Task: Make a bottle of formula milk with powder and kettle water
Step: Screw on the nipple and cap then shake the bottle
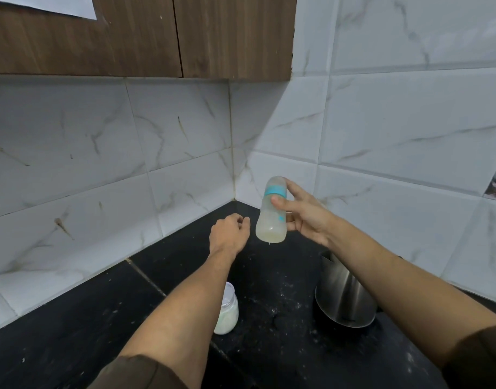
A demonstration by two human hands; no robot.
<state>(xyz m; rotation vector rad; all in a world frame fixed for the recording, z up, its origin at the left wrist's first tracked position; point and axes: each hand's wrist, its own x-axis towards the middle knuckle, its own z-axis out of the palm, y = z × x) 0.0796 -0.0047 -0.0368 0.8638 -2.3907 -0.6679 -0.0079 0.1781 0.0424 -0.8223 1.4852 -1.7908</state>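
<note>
Head view: the right hand (303,217) grips a capped baby bottle (271,211) of cloudy milk, held above the black bench (72,332). The left hand (230,234) hovers beside it, loosely curled and empty. A powder jar (227,313) and steel kettle (345,296) stand below.

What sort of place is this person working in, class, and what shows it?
Most likely a home kitchen corner: a dark stone counter, marble-look wall tiles, wooden cupboards overhead and a steel kettle standing on the counter.
</note>
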